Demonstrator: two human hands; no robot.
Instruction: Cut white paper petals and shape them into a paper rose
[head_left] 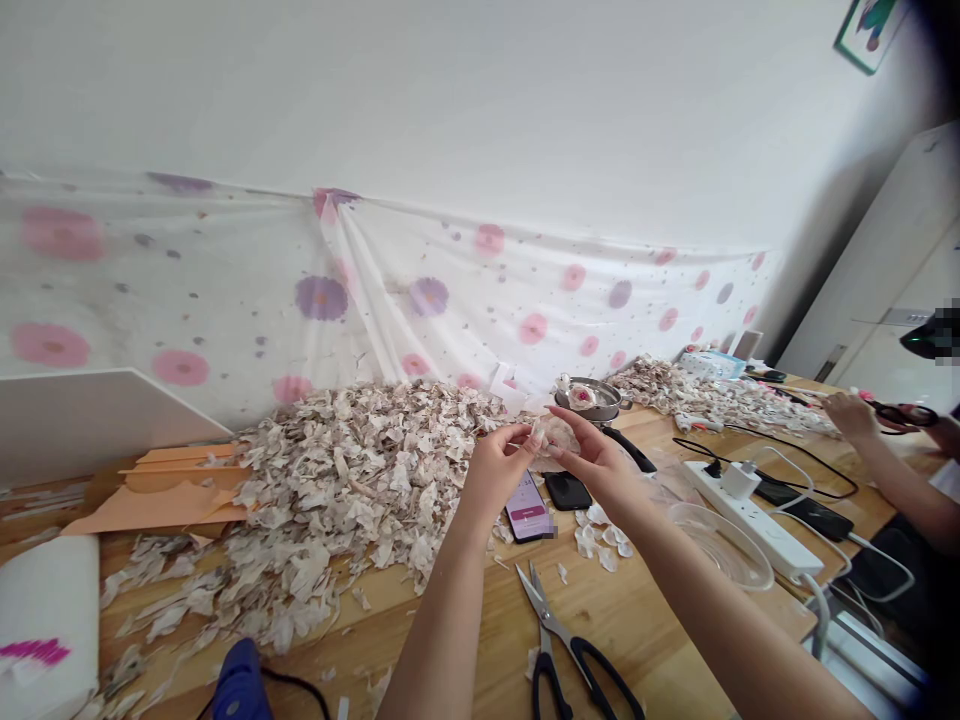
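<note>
My left hand (pixel 504 462) and my right hand (pixel 600 462) meet over the table, fingers bent around a pale, thin, flower-like piece of whitish petals (pixel 559 436). Each hand pinches one side of it; the fingertips partly cover it. Below them lie a lit phone (pixel 527 508) and a black rounded item (pixel 567 491). Several loose pale petals (pixel 600 540) are scattered near my right wrist. A pair of scissors (pixel 551 630) with black handles rests half spread on the wood, between my forearms. Just beyond my hands, a round metal pan (pixel 596 402) holds a whitish flower with a pink centre.
A big heap of dry whitish flakes (pixel 360 480) spreads to the left, beside orange sheets (pixel 172 485). At right are a white power strip (pixel 750 520) with cables and a clear plastic lid (pixel 724 545). Another person's hand (pixel 851 415) works at far right. A blue tool (pixel 241 680) lies in front.
</note>
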